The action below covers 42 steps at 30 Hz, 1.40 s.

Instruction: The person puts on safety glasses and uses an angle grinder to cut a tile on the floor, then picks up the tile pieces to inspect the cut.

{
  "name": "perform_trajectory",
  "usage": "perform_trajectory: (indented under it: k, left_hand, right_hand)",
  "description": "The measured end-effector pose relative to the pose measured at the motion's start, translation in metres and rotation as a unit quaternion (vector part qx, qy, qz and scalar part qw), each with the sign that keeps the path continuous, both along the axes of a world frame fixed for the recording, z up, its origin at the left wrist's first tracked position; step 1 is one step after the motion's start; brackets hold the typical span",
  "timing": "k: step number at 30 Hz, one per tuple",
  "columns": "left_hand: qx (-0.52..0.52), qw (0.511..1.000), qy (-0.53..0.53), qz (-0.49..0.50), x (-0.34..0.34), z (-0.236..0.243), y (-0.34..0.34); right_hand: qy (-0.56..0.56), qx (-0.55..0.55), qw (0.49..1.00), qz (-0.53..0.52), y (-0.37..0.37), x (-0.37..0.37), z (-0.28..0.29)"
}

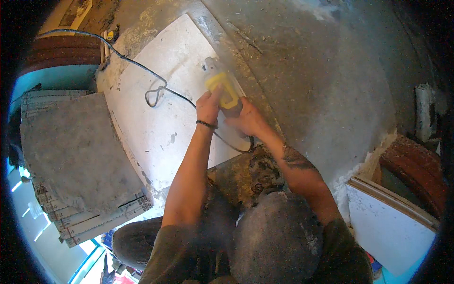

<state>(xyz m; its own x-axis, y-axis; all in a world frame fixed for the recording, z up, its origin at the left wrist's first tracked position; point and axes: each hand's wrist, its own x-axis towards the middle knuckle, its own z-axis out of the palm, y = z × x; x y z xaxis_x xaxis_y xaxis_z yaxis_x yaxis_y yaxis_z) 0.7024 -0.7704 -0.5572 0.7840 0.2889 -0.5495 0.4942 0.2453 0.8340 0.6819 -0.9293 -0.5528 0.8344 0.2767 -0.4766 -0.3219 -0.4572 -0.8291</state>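
- Two knees in dusty trousers [265, 236] are seen nearest, folded under the person, so that the body is brought low over the work.
- The left hand [208, 108] is closed round the near side of the yellow power cutter [223, 90], a dark band being worn at its wrist; the grip appears to be used for steadying the tool.
- The right hand [247, 119] is wrapped round the tool's rear grip, just beside the left, probably so that the tool can be pushed along.
- The cutter is set near the right edge of a large white tile [161, 109], which is laid flat on the grey concrete floor [326, 85]; its front end is pointed away from the person.
- A black cable [156, 90] is trailed from the tool across the tile to the far left, looped once, and so kept off the cutting line.
- At the near left, flat tile boxes [94, 220] are stacked, their white edges marked with small dark print; a grey slab [75, 151] is laid on top.
- At the near right, white boards [392, 227] are leaned beside a reddish-brown ring [418, 175].
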Motion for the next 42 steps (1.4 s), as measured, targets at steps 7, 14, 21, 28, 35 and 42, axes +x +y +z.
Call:
perform_trajectory:
  k: [7, 14, 21, 28, 35, 42]
  left_hand:
    - [0.029, 1.000, 0.010, -0.004, -0.008, -0.007, 0.003]
    - [0.049, 0.999, -0.009, -0.012, -0.010, -0.021, 0.011]
    - [-0.003, 1.000, 0.005, 0.006, -0.005, -0.007, -0.003]
    - [0.013, 1.000, 0.012, 0.004, -0.008, -0.011, -0.001]
    - [0.015, 1.000, 0.001, -0.019, -0.016, -0.016, 0.007]
    - [-0.020, 1.000, 0.006, 0.000, -0.016, 0.002, 0.002]
  right_hand:
    - [-0.026, 0.057, 0.998, -0.016, -0.002, -0.008, 0.006]
    - [-0.014, 0.034, 0.999, -0.016, 0.001, -0.012, -0.001]
    - [-0.029, 0.021, 0.999, -0.020, -0.003, -0.010, -0.004]
    - [-0.021, 0.049, 0.998, -0.019, -0.003, -0.013, -0.010]
    - [-0.052, 0.044, 0.997, -0.018, 0.001, -0.018, -0.015]
    - [0.011, 0.042, 0.999, -0.021, 0.000, -0.018, -0.006]
